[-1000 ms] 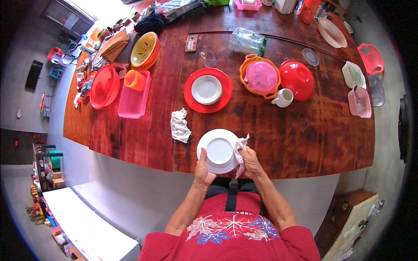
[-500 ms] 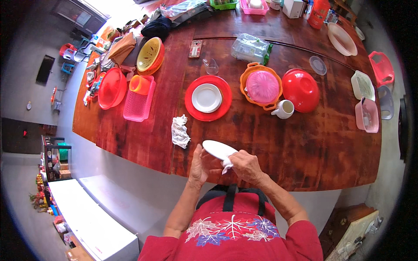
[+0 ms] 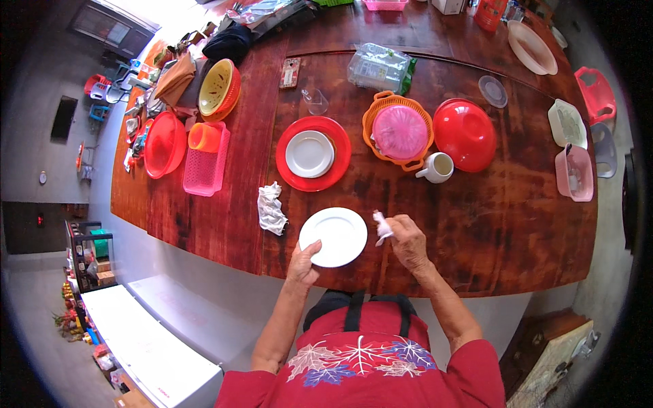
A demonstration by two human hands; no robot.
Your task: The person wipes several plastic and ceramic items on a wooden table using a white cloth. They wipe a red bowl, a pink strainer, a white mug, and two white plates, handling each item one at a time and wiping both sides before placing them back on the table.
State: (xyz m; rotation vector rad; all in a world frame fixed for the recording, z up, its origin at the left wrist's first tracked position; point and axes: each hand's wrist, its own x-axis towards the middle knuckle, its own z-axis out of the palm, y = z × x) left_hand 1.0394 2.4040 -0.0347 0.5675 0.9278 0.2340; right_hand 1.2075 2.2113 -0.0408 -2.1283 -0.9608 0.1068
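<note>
My left hand [image 3: 303, 262] grips a white plate [image 3: 337, 235] by its left rim, thumb on top and fingers underneath. The plate faces up near the table's front edge. To its right, my right hand [image 3: 407, 242] is closed on a crumpled white cloth [image 3: 383, 228], clear of the plate. Beyond them, small white plates [image 3: 307, 152] are stacked on a red plate [image 3: 343, 162]. A second crumpled white cloth [image 3: 271, 209] lies on the table to the left of the held plate.
Right of the stack are an orange basket [image 3: 409, 164] with a pink lid-like piece [image 3: 400, 131], a white mug [image 3: 437, 168] and a red bowl [image 3: 465, 136] turned over. A pink basket [image 3: 200, 178] stands at left. A clear cup [image 3: 315, 102] and clear plastic containers [image 3: 378, 66] lie farther back.
The plate was tilted between both hands and now lies flatter, face up, in my left hand. My right hand has moved off it to the right with the cloth.
</note>
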